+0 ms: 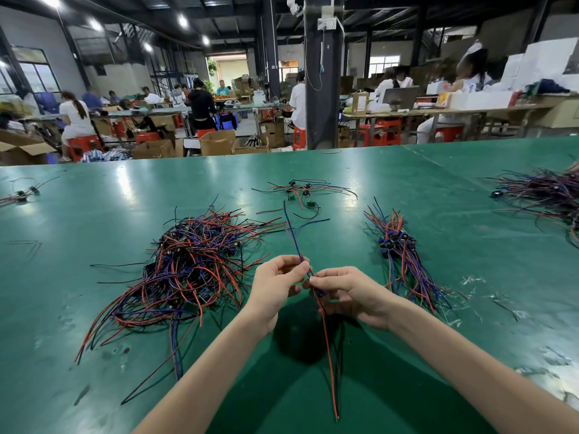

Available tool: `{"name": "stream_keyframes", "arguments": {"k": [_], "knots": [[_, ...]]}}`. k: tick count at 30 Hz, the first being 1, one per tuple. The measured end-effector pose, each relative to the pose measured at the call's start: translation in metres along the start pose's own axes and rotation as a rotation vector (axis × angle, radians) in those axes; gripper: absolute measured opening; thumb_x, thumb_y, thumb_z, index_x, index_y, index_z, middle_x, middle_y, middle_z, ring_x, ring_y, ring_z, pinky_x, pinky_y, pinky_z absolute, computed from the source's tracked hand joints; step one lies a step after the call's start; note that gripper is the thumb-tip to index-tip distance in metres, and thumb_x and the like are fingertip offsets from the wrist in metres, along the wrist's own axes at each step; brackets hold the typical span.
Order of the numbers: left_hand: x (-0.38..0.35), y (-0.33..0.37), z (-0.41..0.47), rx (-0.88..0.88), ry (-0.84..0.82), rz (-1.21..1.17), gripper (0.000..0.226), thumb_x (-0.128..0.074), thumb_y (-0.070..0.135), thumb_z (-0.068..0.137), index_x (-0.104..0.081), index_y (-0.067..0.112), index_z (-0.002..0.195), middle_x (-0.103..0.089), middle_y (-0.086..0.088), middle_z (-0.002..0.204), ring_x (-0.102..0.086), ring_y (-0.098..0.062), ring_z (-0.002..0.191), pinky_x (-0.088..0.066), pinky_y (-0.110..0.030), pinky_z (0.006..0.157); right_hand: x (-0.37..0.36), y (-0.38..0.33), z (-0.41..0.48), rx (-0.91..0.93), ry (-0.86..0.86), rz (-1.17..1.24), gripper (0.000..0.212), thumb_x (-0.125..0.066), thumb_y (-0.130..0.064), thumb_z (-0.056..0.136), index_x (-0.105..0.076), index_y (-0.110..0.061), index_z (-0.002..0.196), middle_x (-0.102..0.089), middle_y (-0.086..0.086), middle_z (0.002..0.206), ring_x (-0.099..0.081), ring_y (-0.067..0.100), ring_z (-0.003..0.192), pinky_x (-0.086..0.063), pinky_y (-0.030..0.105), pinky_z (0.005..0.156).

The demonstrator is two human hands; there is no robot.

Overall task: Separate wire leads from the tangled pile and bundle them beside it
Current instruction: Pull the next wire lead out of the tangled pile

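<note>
A tangled pile (191,267) of red, blue and black wire leads lies on the green table (454,333), left of centre. To the right lies a tidier bundle (402,258) of leads with blue parts. Between them, both hands hold one wire lead (327,346) above the table. My left hand (275,285) pinches its blue wires, which rise up and away. My right hand (347,292) grips the small dark part at its middle; red and black wires hang down toward me.
A small group of leads with little boards (302,192) lies farther back at centre. Another wire heap (545,195) sits at the far right, and a few leads (22,194) at the far left. Beyond the table edge are workers, cardboard boxes and red stools.
</note>
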State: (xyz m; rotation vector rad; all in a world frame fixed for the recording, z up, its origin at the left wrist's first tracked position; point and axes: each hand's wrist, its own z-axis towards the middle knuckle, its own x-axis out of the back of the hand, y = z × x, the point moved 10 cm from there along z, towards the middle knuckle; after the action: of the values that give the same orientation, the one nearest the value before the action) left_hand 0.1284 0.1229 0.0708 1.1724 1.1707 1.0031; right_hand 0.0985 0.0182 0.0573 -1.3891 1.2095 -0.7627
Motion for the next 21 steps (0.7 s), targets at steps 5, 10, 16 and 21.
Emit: {"name": "stream_keyframes", "arguments": {"k": [5, 10, 16, 21], "knots": [[0.0, -0.002, 0.0, 0.048, -0.004, -0.133, 0.009, -0.06, 0.004, 0.089, -0.063, 0.011, 0.083, -0.065, -0.001, 0.079, -0.059, -0.011, 0.068, -0.047, -0.016, 0.052, -0.008, 0.002, -0.003, -0.065, -0.092, 0.149, 0.021, -0.044, -0.001, 0.089, -0.065, -0.005, 0.093, -0.068, 0.01, 0.086, -0.062, 0.016, 0.065, -0.056, 0.029, 0.066], [-0.005, 0.0, 0.0, 0.039, -0.038, -0.106, 0.007, -0.06, 0.003, 0.089, -0.063, 0.01, 0.087, -0.065, -0.002, 0.078, -0.059, -0.011, 0.066, -0.048, -0.018, 0.057, -0.005, 0.001, -0.001, -0.056, -0.064, 0.138, 0.016, -0.053, 0.004, 0.086, -0.067, -0.003, 0.09, -0.071, 0.013, 0.085, -0.066, 0.018, 0.064, -0.057, 0.029, 0.063], [-0.009, 0.004, -0.002, -0.015, -0.081, 0.028, 0.007, -0.063, 0.003, 0.087, -0.067, 0.004, 0.092, -0.063, -0.009, 0.079, -0.056, -0.015, 0.071, -0.045, -0.021, 0.064, -0.004, 0.005, 0.0, -0.069, -0.051, 0.12, 0.024, -0.056, 0.006, 0.083, -0.071, -0.01, 0.073, -0.072, 0.013, 0.081, -0.068, 0.018, 0.062, -0.057, 0.028, 0.061], [-0.012, 0.007, -0.003, -0.038, -0.089, 0.011, 0.004, -0.062, 0.001, 0.086, -0.066, 0.002, 0.088, -0.064, -0.008, 0.076, -0.06, -0.012, 0.067, -0.051, -0.018, 0.064, 0.0, 0.005, 0.002, -0.074, -0.012, 0.145, 0.023, -0.051, 0.008, 0.085, -0.066, -0.005, 0.073, -0.069, 0.015, 0.077, -0.066, 0.021, 0.061, -0.057, 0.03, 0.06]]}}
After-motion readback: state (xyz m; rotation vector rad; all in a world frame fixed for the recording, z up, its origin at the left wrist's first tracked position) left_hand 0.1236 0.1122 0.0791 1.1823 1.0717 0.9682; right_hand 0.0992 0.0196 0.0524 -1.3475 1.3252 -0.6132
